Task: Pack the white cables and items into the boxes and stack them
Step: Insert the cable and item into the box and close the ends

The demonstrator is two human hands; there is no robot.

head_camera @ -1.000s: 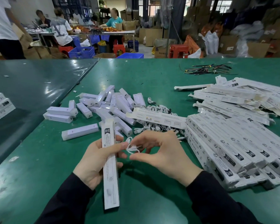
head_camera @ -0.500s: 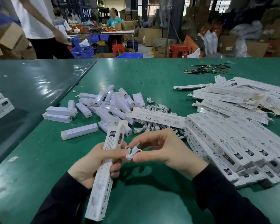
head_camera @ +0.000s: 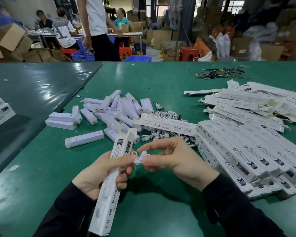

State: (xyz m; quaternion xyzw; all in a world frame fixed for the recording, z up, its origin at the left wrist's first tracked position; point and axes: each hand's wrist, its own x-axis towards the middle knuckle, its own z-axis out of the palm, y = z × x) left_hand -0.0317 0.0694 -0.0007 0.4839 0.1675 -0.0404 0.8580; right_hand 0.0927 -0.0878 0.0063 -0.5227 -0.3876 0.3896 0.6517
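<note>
Left hand [head_camera: 99, 170] is wrapped around a long white box [head_camera: 114, 178] at lower centre, open end tilted up. Right hand [head_camera: 174, 159] pinches a small coiled cable [head_camera: 140, 157] just right of it. Packed stack [head_camera: 249, 151] sits right; loose items [head_camera: 109, 112] upper centre on the table [head_camera: 161, 202].

Matt printed cardboard box [head_camera: 113, 175]; smooth white plastic cable [head_camera: 140, 157]; glossy green table [head_camera: 143, 79] covering; dark cloth sleeve [head_camera: 237, 207].
</note>
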